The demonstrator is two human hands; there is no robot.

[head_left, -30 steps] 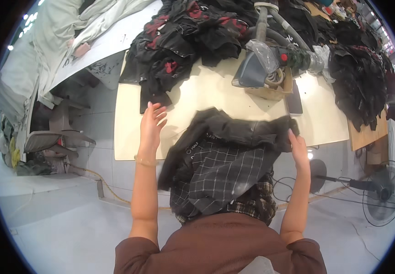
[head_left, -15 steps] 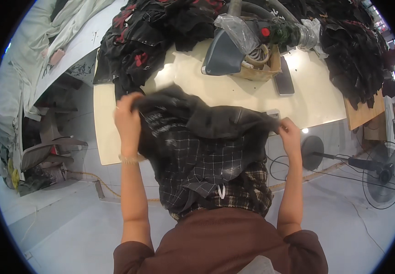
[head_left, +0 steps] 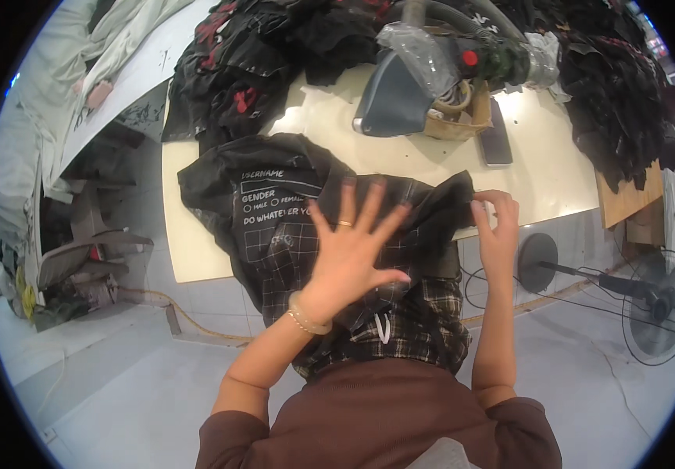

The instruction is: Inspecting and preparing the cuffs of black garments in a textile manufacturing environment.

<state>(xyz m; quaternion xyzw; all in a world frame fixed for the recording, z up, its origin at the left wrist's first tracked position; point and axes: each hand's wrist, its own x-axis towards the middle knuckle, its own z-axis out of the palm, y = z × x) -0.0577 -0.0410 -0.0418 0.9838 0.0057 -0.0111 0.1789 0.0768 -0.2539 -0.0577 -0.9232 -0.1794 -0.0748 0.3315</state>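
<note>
A black garment with a white check pattern and a printed panel (head_left: 291, 211) lies over the near edge of a cream table (head_left: 541, 187), its lower part hanging off toward me. My left hand (head_left: 353, 250), fingers spread wide and a ring on one finger, presses flat on the middle of the cloth. At the garment's right edge, my right hand (head_left: 498, 227) pinches the fabric with curled fingers.
Heaps of black garments (head_left: 236, 78) cover the table's far side and right end. A grey steam iron (head_left: 400, 94) sits on a stand beside a dark phone (head_left: 496, 141). A floor fan (head_left: 658, 305) stands at lower right, with cables on the floor.
The garment has been turned and spread so its printed panel faces up. My left hand let go of the raised left edge and now lies flat on the cloth.
</note>
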